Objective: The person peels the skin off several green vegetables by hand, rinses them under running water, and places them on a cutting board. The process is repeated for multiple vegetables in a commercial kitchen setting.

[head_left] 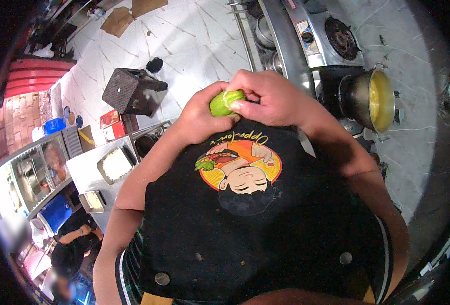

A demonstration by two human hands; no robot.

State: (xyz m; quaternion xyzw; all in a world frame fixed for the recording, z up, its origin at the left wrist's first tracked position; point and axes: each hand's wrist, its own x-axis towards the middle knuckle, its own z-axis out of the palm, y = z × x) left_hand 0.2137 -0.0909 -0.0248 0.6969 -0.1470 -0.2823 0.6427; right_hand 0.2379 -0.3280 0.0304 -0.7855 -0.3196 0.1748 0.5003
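Observation:
Both hands hold a green vegetable [222,104], perhaps a cucumber or chayote, in front of the black apron [247,236]. My left hand [200,114] wraps round its lower left part, the thumb below it. My right hand [268,100] grips its upper right end between thumb and bent fingers. A pale, whitish line runs across the vegetable between the hands, perhaps a cut or foam. Whether its end is a separate piece, I cannot tell.
At right are a gas stove [320,42] and a large pot [379,101] with yellow contents. A black stool [123,89] stands on the tiled floor. At left, a steel table [83,167] bears a tray of white food [116,164]; a person [70,248] is lower left.

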